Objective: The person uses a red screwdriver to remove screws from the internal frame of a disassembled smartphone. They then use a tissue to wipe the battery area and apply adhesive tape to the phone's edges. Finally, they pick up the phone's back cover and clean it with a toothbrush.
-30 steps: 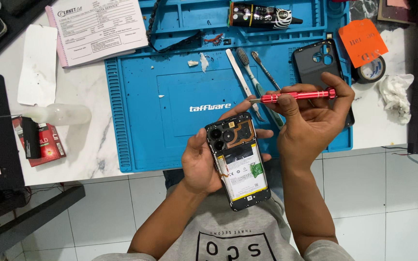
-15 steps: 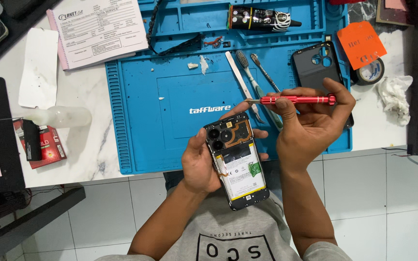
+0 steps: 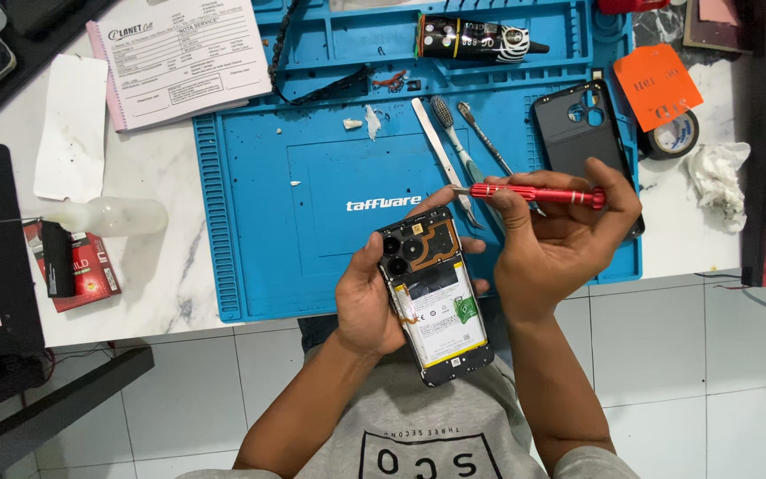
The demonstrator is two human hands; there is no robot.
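Gripping opened phone (image 3: 434,293) w/ left hand (image 3: 367,297); right hand (image 3: 553,239) pinches red screwdriver (image 3: 534,193); orange label (image 3: 658,85) top-right.

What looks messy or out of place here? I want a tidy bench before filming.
White scraps lie loose on the blue mat, and a crumpled tissue sits at the table's right. The opened phone is bare-backed in the left hand.

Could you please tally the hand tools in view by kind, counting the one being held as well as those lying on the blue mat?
Red screwdriver, in the right hand: 1
Metal tweezers: 1
Brush: 1
Metal pry tool: 1
Total: 4
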